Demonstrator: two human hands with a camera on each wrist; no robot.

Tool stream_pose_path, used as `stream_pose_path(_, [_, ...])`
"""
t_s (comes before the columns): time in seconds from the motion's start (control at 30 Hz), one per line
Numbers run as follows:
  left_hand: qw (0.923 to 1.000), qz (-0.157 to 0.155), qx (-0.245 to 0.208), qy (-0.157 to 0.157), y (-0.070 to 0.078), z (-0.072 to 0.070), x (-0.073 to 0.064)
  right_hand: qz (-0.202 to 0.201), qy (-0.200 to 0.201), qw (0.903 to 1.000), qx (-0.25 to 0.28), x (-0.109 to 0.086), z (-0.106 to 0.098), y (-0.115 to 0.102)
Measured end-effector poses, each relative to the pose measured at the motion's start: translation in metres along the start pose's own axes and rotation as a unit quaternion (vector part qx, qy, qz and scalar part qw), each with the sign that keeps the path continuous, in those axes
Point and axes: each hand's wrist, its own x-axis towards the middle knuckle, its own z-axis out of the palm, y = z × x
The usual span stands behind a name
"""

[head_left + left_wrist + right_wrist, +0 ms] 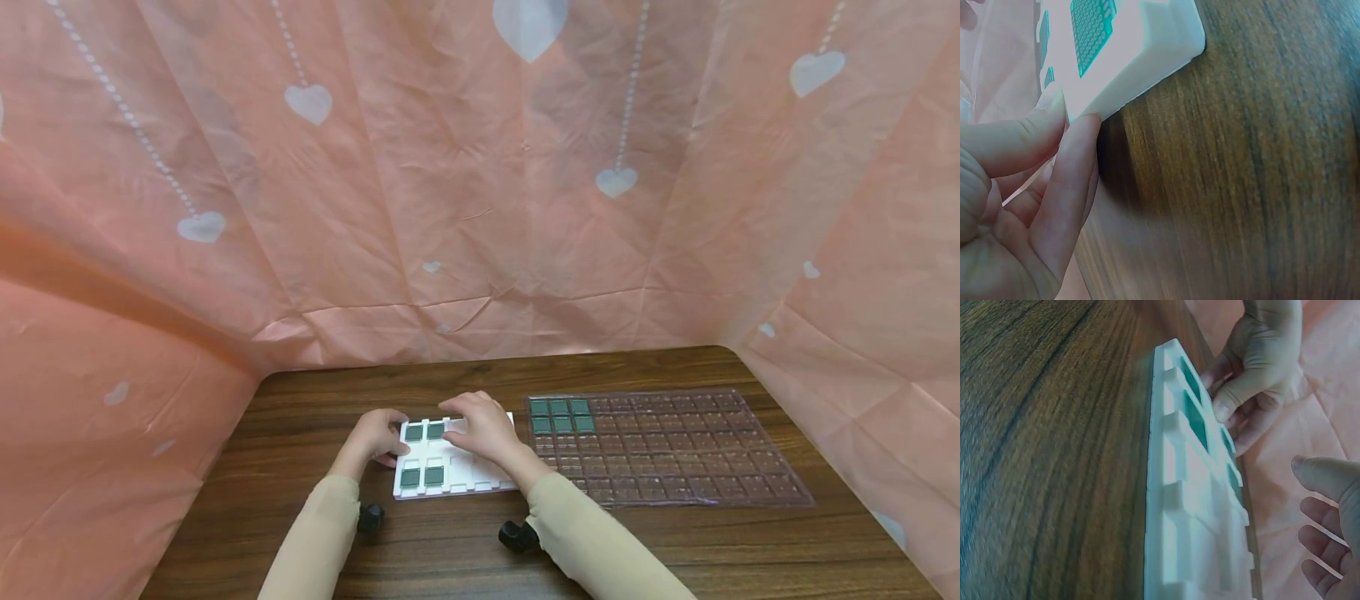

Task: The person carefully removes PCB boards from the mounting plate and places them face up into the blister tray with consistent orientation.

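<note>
Two green chips in near left corner of white tray, left of centre on table. Left hand pinches tray's left edge; thumb and fingers clearest in left wrist view. Two more chips along far edge: four in all. Right hand above tray; right wrist view, unlike head view, shows fingertips parted, holding nothing. Only head view shows six chips in brown grid tray's far left corner.

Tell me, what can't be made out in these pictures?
Head view: part of the white tray, hidden behind the right hand.
Head view: the gridded tray's near-left corner, behind the right sleeve.
Head view: fine detail on the green squares, too small.
Left wrist view: more white tray, cut off by the top edge.
</note>
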Motion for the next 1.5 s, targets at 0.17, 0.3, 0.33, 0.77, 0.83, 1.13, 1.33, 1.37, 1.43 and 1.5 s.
stream_pose_path(0.17, [1.0, 0.003, -0.005, 0.0, 0.0, 0.0, -0.001, 0.013, -0.017, 0.9993, -0.031, 0.003, 0.012, 0.001])
stream_pose_path(0.3, [1.0, -0.001, -0.003, -0.001, 0.0, 0.0, -0.001, 0.026, -0.031, 0.998, -0.049, 0.005, 0.019, 0.0])
stream_pose_path(0.33, [1.0, -0.002, -0.002, -0.001, 0.0, 0.0, -0.001, 0.028, -0.033, 0.9976, -0.053, 0.005, 0.021, -0.001])
stream_pose_path(0.77, [1.0, -0.005, -0.003, -0.007, -0.001, -0.002, 0.0, 0.035, -0.054, 0.9938, -0.091, 0.009, 0.032, -0.001])
stream_pose_path(0.83, [1.0, -0.004, -0.003, -0.008, -0.001, -0.002, 0.0, 0.036, -0.057, 0.9934, -0.092, 0.009, 0.033, -0.001])
stream_pose_path(1.13, [0.9999, -0.001, -0.008, -0.011, 0.0, -0.002, 0.0, 0.043, -0.069, 0.9895, -0.119, 0.013, 0.039, -0.002])
stream_pose_path(1.33, [0.9999, 0.002, -0.007, -0.01, -0.001, -0.002, 0.001, 0.044, -0.077, 0.9867, -0.136, 0.016, 0.037, -0.004])
stream_pose_path(1.37, [0.9999, 0.001, -0.007, -0.01, -0.001, -0.002, 0.001, 0.044, -0.078, 0.9865, -0.137, 0.016, 0.037, -0.004])
stream_pose_path(1.43, [0.9999, 0.002, -0.005, -0.01, -0.001, -0.002, 0.001, 0.043, -0.08, 0.9856, -0.143, 0.017, 0.037, -0.004])
stream_pose_path(1.5, [0.9999, 0.001, -0.005, -0.009, -0.001, -0.002, 0.002, 0.041, -0.083, 0.9843, -0.15, 0.018, 0.037, -0.005])
